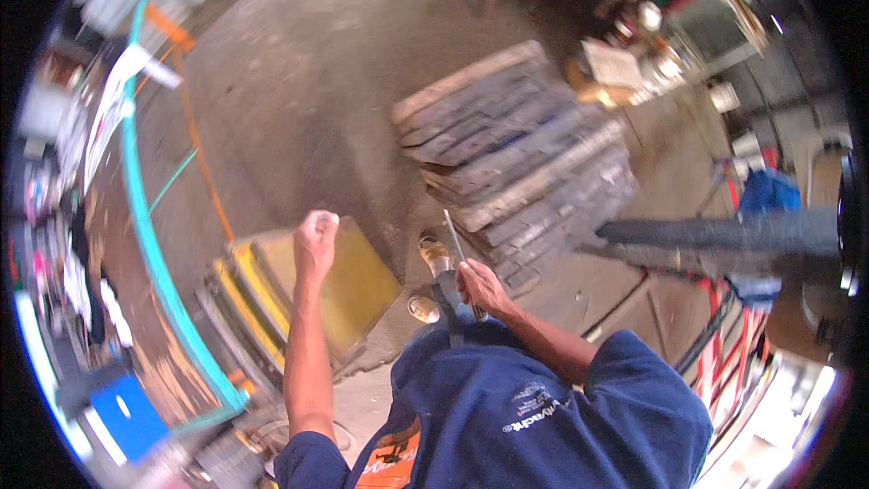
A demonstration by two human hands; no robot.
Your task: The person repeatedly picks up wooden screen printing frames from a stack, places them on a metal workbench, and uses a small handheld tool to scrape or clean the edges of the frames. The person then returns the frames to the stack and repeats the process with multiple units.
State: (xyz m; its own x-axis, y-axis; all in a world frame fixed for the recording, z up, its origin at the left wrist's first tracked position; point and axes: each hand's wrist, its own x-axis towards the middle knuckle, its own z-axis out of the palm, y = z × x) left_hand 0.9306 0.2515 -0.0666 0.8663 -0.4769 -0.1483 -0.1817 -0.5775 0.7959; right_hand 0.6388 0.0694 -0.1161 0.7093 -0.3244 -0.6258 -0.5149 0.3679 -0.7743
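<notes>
My left hand (pixel 316 240) is raised with closed fingers above the yellowish boards (pixel 356 292), which lean in a stack at lower left; whatever it holds, if anything, is too small or hidden to make out. My right hand (pixel 478 288) grips a thin metal tool (pixel 453 232), its long narrow end pointing up and away from me. Beyond that hand lie dark, worn wooden slabs (pixel 510 154) in rows on the floor. My sandalled feet (pixel 433 254) show between the boards and the slabs.
The concrete floor (pixel 290 63) stretches ahead. A turquoise-edged wooden panel (pixel 161 281) with an orange frame stands at the left. A dark beam (pixel 724 237) juts in from the right beside a blue cloth (pixel 769 192). Cluttered items (pixel 613 66) line the upper right.
</notes>
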